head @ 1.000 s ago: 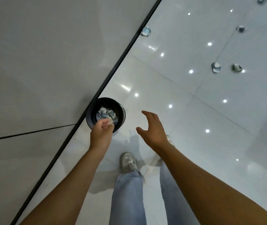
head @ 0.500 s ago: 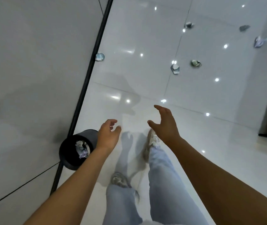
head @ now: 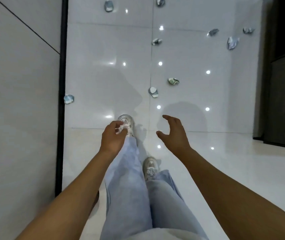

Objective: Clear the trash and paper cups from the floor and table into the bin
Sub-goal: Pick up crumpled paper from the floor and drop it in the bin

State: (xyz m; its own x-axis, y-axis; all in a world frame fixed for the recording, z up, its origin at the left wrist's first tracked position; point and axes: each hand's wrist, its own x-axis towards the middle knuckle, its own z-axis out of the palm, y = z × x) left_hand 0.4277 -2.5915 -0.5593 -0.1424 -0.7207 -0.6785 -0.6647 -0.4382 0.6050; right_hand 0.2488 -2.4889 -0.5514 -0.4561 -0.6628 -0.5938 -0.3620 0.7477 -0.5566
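Gleaming white floor tiles run beside a grey wall, crumpled paper scraps scattered ahead of the leading shoe. Both left hand and right hand hang loosely curled, released, grasping nothing. The bin seen half a second ago has dropped from view.

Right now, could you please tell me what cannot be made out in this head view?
- The bin: out of frame, so its place and fill cannot be told.
- Any table or paper cups: none in frame.
- The far crumpled trash at the top: cut off by the edge.
- The trash by the wall: too small and blurred to tell what it is.
- The left shoe: partly hidden by the left hand.
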